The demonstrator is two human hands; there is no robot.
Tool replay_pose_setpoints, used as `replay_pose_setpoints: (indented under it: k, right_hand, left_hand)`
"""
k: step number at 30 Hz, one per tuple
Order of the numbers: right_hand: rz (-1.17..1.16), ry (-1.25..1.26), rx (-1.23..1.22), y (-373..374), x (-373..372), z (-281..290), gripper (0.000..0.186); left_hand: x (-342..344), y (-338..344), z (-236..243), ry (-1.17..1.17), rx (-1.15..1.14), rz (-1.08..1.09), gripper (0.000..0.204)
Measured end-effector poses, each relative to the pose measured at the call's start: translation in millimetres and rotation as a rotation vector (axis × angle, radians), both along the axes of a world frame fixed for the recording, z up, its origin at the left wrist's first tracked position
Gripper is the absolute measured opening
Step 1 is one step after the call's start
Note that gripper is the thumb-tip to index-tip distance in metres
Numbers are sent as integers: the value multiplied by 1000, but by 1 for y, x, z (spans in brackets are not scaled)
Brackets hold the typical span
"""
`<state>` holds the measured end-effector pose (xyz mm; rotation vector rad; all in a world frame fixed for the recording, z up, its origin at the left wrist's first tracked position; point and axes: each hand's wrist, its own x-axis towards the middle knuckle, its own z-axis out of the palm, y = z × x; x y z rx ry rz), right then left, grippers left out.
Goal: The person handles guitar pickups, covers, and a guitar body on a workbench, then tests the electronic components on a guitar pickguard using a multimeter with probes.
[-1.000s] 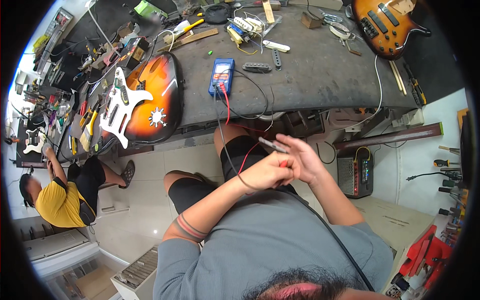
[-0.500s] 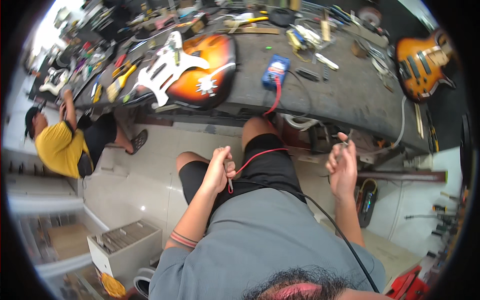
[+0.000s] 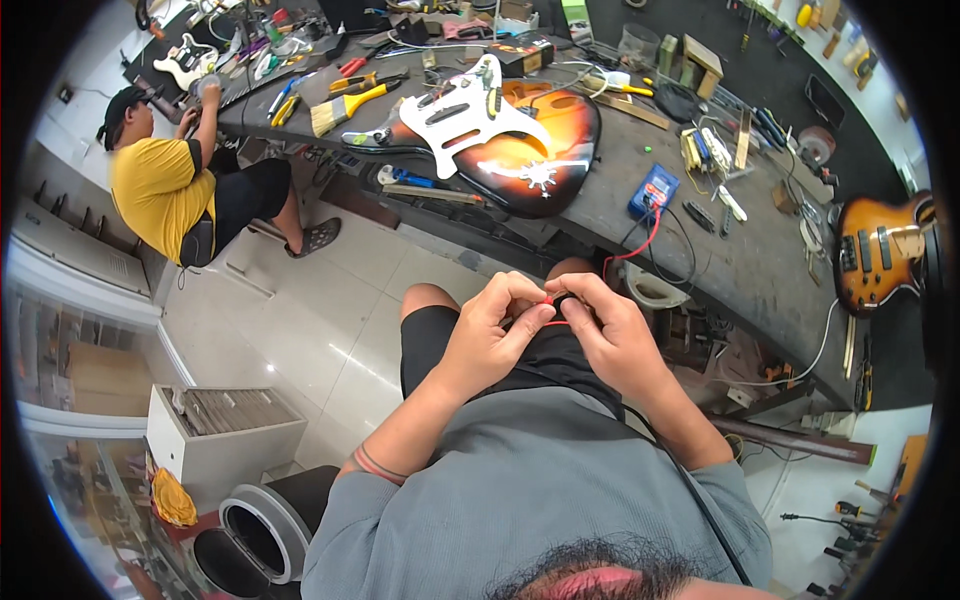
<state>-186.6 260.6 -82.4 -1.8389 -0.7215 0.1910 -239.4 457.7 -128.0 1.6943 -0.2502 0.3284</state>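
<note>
My left hand [image 3: 492, 338] and my right hand [image 3: 612, 340] meet above my lap, fingertips almost touching. Pinched in the left is the red end of a test lead [image 3: 548, 299], whose red wire shows beneath the fingers. The right hand is also pinched closed beside it; what it grips is too small to make out. Red and black leads run from a blue multimeter [image 3: 655, 188] on the bench ahead of me. Left of the meter lies a sunburst electric guitar body [image 3: 570, 170] with a white pickguard [image 3: 462, 112] on top.
The dark workbench [image 3: 740, 260] carries a yellow-handled paintbrush [image 3: 350, 105], pliers and loose parts. Another sunburst guitar [image 3: 880, 250] stands at its right end. At the left sits a person in yellow [image 3: 165, 195]. A white cabinet [image 3: 165, 450] and grey bin [image 3: 290, 520] are lower left.
My hands were far apart and have come together over my lap. The whole view has turned toward the left, so the bench and guitar body appear farther right.
</note>
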Motion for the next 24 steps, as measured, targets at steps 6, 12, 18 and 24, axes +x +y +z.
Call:
replay_pose_setpoints:
  k: [6, 12, 18, 24]
  right_hand:
    - [13, -160, -19, 21, 11, 8, 17]
    - [47, -110, -61, 36, 30, 6, 14]
    - [74, -205, -43, 63, 58, 1, 11]
    - [208, 30, 67, 99, 92, 4, 10]
  left_hand:
    - [6, 15, -1, -49, -167, 33, 10]
    - [9, 29, 2, 48, -127, 32, 8]
    - [25, 52, 13, 12, -9, 35, 10]
    - [39, 88, 21, 262, -327, 103, 10]
